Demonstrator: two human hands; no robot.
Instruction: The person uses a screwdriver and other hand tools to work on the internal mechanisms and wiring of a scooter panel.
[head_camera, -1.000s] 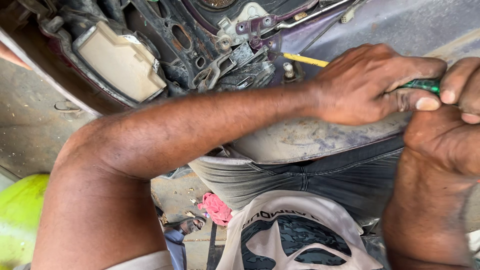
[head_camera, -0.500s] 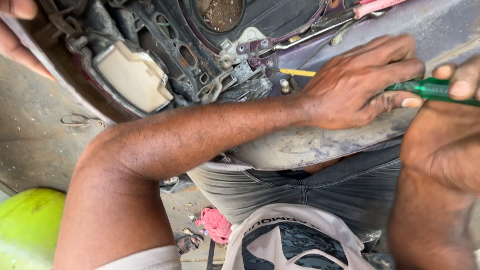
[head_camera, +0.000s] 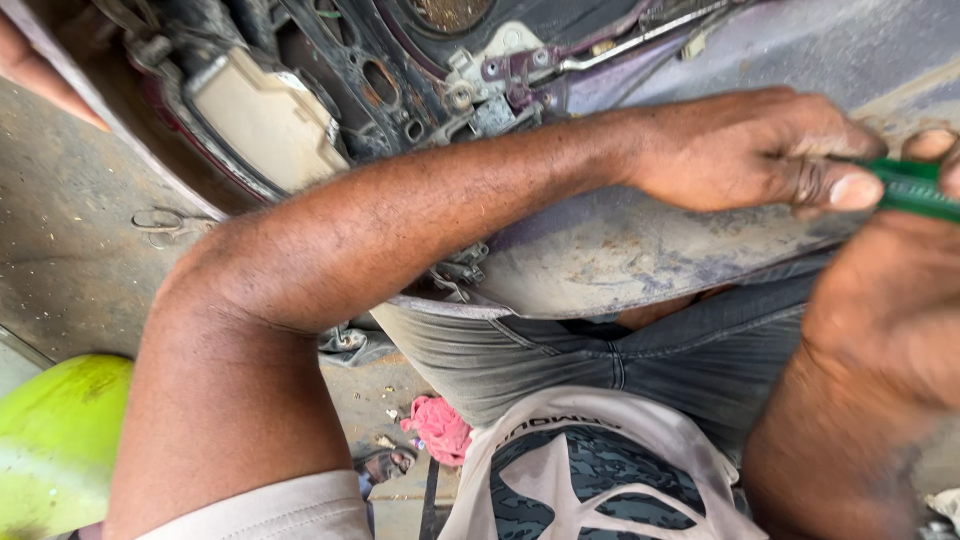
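left hand (head_camera: 750, 150): reached across the frame from the left, laid knuckles-up on the dusty purple panel (head_camera: 640, 265); thumb and fingers closed on the green screwdriver handle (head_camera: 915, 185).
left grip: narrow, pinched on the handle's near end.
right hand (head_camera: 900, 290): seen at the right edge, back of hand toward the camera; thumb tip (head_camera: 925, 145) pressed on top of the same handle.
right grip: wrapped on the handle from below; fingers mostly hidden, exact hold cannot be told.
screwdriver: only the green handle is shown, held between both hands at upper right, just above the panel; the shaft is hidden behind the left hand.
panel: scuffed, dirty, rested across the lap over grey jeans (head_camera: 560, 350).
mechanism (head_camera: 500, 80): dark inner frame with metal brackets, screws and a thin rod, seen above the left forearm.
cream plastic box (head_camera: 265, 120): mounted in the frame, upper left, well apart from both hands.
other person's finger (head_camera: 40, 75): seen at the top-left corner, touching nothing visible.
floor: bare concrete (head_camera: 70, 250); pink rag (head_camera: 440, 428) near the knees; yellow-green rounded object (head_camera: 55, 440) at lower left.
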